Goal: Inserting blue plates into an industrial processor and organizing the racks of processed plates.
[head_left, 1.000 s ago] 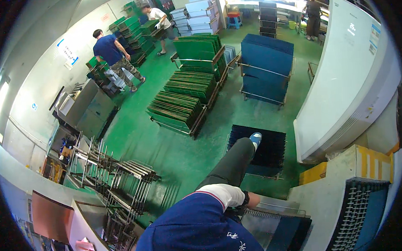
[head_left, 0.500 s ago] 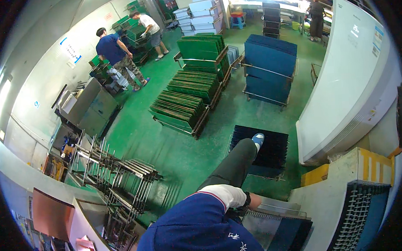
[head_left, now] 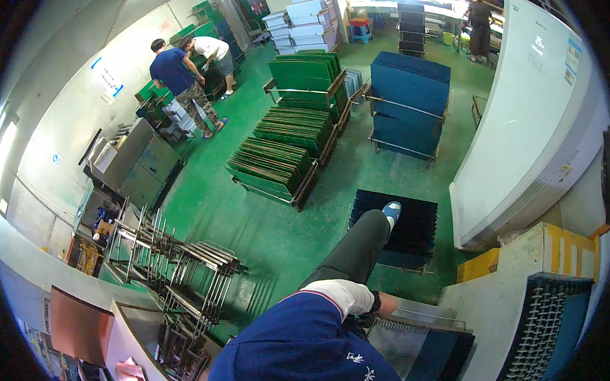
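One arm of mine, apparently the left, shows in a white sleeve (head_left: pixel 339 299) with a dark band (head_left: pixel 375 302) at the wrist. A little skin of my left hand (head_left: pixel 387 306) shows past the band; its fingers are hidden. It is nearest to a rack (head_left: pixel 398 348) at the lower right, which has a wire rail, a pale ribbed part and dark blue panels. Whether the hand touches the rack I cannot tell. My right hand is out of view. My leg stretches forward, with a blue slipper (head_left: pixel 392 211) over a low black ribbed rack (head_left: pixel 414 230).
Racks of green panels (head_left: pixel 270 161) and blue panels (head_left: pixel 409 86) stand ahead. Metal frames (head_left: pixel 187 275) are at left, a tall white cabinet (head_left: pixel 524 129) at right. Two people work by the left wall; another person (head_left: pixel 479 30) stands far right. A copper-coloured sheet (head_left: pixel 80 324) leans at lower left.
The person in the white shirt by the left wall has bent further forward, toward the one in blue, who has shifted slightly. My arm and leg look nearly unchanged.
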A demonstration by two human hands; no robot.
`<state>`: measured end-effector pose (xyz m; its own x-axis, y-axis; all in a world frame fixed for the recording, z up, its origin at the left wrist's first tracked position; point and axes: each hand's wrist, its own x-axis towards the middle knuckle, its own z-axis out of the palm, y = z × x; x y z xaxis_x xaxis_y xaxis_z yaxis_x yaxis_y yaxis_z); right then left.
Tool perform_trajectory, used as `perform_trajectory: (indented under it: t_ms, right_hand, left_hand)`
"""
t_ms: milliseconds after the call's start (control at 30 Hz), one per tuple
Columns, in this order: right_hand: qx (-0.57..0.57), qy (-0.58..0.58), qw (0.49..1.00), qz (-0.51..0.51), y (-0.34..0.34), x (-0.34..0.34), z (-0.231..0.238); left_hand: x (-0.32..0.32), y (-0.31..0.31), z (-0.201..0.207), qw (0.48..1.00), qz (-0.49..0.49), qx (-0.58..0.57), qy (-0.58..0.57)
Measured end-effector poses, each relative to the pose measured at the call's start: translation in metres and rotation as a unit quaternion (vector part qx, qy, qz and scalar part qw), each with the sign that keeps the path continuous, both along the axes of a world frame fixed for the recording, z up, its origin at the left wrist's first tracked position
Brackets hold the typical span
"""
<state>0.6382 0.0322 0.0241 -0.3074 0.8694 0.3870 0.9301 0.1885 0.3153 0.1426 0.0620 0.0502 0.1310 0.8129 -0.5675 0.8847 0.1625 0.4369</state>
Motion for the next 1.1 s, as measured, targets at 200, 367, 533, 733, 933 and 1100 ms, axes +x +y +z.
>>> perform_trajectory:
  t_ms: [200,367,533,733,933,1100]
  right_hand:
    - [-0.001,-0.003,1.0,-0.008,-0.001,-0.004,0.005]
    - [0.004,0.002,1.0,-0.001,0.0,-0.009,0.007]
    - [0.01,0.006,1.0,0.004,-0.003,-0.01,0.01]
    - [0.017,0.012,1.0,0.012,-0.004,-0.015,0.018]
    - [0.023,0.018,0.999,0.02,-0.001,-0.007,0.009]
    - [0.029,0.025,0.999,0.027,-0.001,-0.011,0.014]
  left_hand:
    - [0.0,-0.001,-0.013,1.0,0.009,0.012,-0.004]
    - [0.0,-0.001,-0.016,1.0,0.013,0.015,-0.007]
    - [0.0,-0.001,-0.019,1.0,0.002,0.014,-0.01]
    - [0.0,0.0,-0.026,1.0,-0.006,0.007,0.003]
    - [0.002,0.0,-0.015,1.0,0.018,-0.006,-0.008]
    - [0.0,-0.001,-0.012,1.0,-0.003,0.0,-0.008]
